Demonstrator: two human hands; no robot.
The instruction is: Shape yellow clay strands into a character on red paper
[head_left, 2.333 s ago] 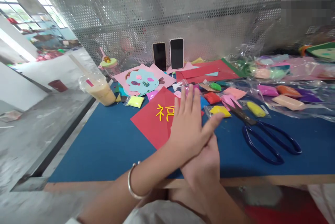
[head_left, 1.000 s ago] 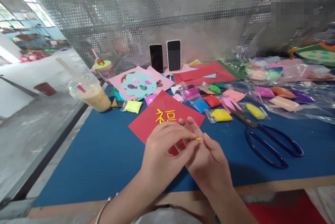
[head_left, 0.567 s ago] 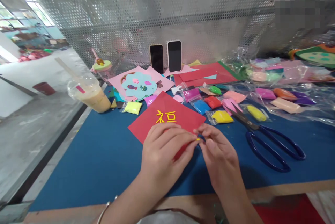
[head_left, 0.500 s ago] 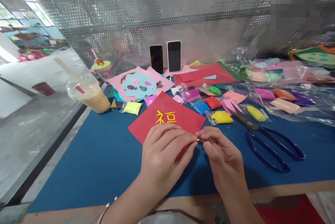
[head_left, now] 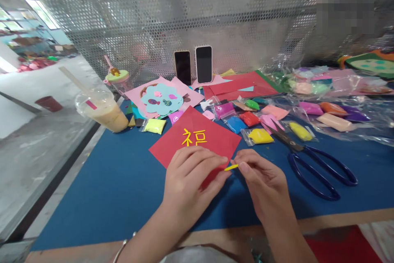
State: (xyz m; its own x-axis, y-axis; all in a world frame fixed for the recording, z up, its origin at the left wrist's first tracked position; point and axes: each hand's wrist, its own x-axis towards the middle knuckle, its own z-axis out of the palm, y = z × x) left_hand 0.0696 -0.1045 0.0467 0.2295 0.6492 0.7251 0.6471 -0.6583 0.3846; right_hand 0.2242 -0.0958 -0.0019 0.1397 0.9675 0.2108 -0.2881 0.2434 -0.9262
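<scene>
A thin strip of yellow modelling clay (head_left: pixel 231 167) lies between my two hands. My right hand (head_left: pixel 264 181) pinches its right end between thumb and fingers. My left hand (head_left: pixel 191 185) has the left end between thumb and index finger, the strip touching the thumb and a small gap showing below the index fingertip. Under and behind my left hand is a red paper square (head_left: pixel 172 142), set cornerwise and bearing a yellow clay character (head_left: pixel 194 137). My left fingers cover the lower part of the character.
Blue-handled scissors (head_left: pixel 320 168) lie right of my right hand. Small clay bags, including a yellow one (head_left: pixel 260 136), spread behind them. A tilted drink cup (head_left: pixel 107 111) is at the left. Two phones (head_left: pixel 204 65) lean on the perforated metal panel (head_left: pixel 147 17).
My left index fingertip has lifted from my thumb, so more of the yellow clay strip shows between my hands. The view has shifted slightly.
</scene>
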